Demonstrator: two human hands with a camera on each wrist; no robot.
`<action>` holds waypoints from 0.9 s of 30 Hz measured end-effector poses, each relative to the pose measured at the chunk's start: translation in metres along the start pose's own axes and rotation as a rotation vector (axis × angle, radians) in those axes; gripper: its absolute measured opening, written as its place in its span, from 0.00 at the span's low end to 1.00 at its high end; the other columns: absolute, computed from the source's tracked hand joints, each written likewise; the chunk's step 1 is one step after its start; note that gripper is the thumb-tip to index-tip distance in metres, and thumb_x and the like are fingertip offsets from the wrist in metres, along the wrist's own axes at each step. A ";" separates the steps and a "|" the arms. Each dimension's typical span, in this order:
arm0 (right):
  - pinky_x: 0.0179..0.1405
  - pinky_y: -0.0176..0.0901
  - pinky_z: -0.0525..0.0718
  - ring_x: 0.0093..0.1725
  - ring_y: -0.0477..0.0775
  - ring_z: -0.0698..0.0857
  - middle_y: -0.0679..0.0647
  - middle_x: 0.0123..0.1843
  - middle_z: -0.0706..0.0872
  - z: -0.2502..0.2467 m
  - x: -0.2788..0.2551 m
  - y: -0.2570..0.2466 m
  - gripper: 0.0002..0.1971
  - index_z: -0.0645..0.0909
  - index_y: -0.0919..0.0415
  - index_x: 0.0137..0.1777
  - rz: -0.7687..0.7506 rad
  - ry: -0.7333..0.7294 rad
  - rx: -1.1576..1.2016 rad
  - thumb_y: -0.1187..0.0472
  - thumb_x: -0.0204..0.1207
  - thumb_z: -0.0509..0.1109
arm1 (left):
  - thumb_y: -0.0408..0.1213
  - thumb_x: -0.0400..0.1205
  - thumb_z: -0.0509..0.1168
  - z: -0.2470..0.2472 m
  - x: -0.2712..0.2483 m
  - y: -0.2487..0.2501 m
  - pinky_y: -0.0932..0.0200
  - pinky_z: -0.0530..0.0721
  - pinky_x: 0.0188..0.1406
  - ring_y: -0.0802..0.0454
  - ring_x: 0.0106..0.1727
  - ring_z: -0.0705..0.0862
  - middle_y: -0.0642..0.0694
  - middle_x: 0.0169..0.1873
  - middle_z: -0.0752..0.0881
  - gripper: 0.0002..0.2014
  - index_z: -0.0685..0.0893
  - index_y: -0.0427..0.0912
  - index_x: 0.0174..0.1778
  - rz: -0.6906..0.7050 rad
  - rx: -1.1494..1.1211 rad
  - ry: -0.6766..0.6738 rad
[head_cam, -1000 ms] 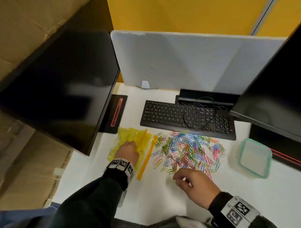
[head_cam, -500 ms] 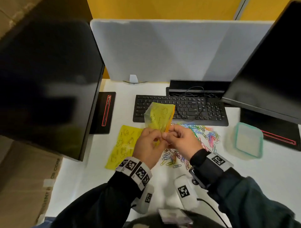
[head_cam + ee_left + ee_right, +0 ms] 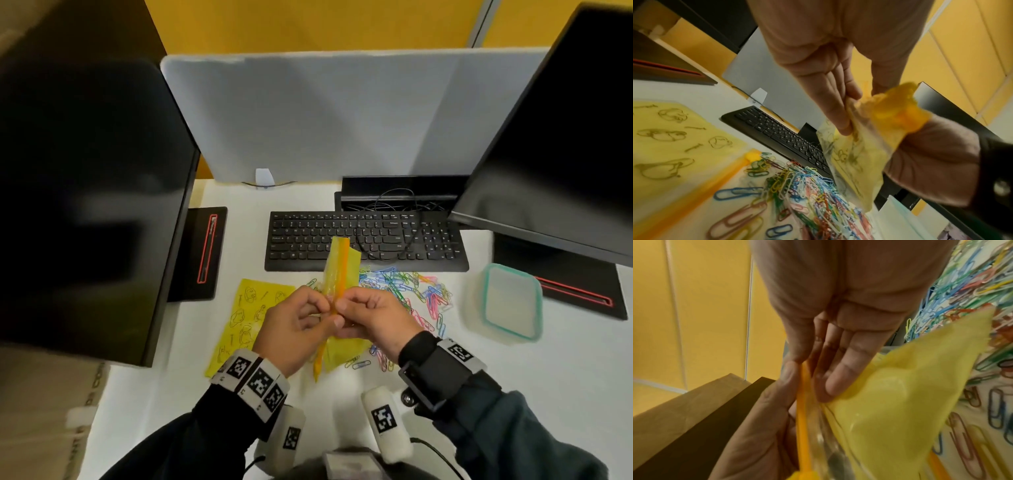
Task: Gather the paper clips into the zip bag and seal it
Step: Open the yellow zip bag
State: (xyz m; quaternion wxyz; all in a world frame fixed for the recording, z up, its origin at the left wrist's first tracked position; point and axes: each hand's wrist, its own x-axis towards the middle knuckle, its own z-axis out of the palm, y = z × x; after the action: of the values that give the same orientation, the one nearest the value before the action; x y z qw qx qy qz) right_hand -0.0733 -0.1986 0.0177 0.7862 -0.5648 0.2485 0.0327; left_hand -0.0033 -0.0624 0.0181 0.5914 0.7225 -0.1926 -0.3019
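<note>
Since half a second ago the zip bag [image 3: 337, 270] has turned edge-on above the table [image 3: 565, 373]. Left hand [image 3: 294, 329] and right hand [image 3: 373, 318] fingers pinch its orange zip strip. Paper clips [image 3: 407, 287] lie loose beside; none bagged, sealing pending.

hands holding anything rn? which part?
Yes. Both the left hand and the right hand pinch the yellow zip bag at its orange zipper strip, grip near mid-strip, bag lifted above the paper clips.
</note>
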 end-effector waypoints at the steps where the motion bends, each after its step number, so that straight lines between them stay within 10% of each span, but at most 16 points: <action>1: 0.39 0.42 0.89 0.30 0.46 0.86 0.49 0.29 0.88 -0.002 -0.001 0.000 0.12 0.84 0.58 0.34 0.010 0.001 0.017 0.69 0.76 0.67 | 0.37 0.64 0.74 0.002 0.001 0.001 0.53 0.88 0.45 0.43 0.42 0.89 0.42 0.42 0.89 0.12 0.79 0.41 0.38 -0.013 -0.021 -0.013; 13: 0.26 0.35 0.88 0.23 0.44 0.84 0.52 0.25 0.85 -0.015 0.003 -0.012 0.12 0.82 0.61 0.35 0.056 -0.009 -0.005 0.72 0.77 0.64 | 0.27 0.74 0.69 0.023 0.001 0.018 0.63 0.85 0.36 0.49 0.38 0.90 0.37 0.40 0.90 0.13 0.74 0.44 0.47 -0.088 -0.001 0.071; 18: 0.20 0.36 0.80 0.17 0.44 0.78 0.56 0.22 0.78 -0.007 0.008 -0.018 0.03 0.77 0.74 0.39 -0.054 0.023 -0.235 0.75 0.73 0.68 | 0.26 0.75 0.61 0.030 0.002 0.023 0.74 0.72 0.21 0.65 0.20 0.78 0.56 0.20 0.84 0.18 0.74 0.54 0.54 -0.005 0.302 0.086; 23: 0.26 0.50 0.78 0.22 0.53 0.76 0.55 0.23 0.74 -0.006 0.011 -0.020 0.10 0.73 0.61 0.31 -0.209 0.201 -0.572 0.70 0.68 0.71 | 0.37 0.76 0.60 0.014 0.009 0.026 0.52 0.80 0.29 0.43 0.30 0.82 0.43 0.25 0.84 0.07 0.81 0.48 0.46 0.032 0.713 0.187; 27: 0.23 0.41 0.67 0.23 0.49 0.69 0.48 0.23 0.70 -0.017 0.006 -0.030 0.14 0.66 0.53 0.35 -0.283 0.317 -0.820 0.70 0.66 0.68 | 0.35 0.71 0.64 -0.023 0.012 0.039 0.49 0.82 0.34 0.46 0.30 0.80 0.51 0.27 0.79 0.04 0.76 0.49 0.34 0.018 0.688 0.471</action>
State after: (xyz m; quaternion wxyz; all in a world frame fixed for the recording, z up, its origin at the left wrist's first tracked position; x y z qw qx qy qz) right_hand -0.0639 -0.2266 0.0372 0.4471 -0.8555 0.2525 -0.0662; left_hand 0.0243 -0.0622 0.0565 0.3462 0.9255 -0.1479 -0.0413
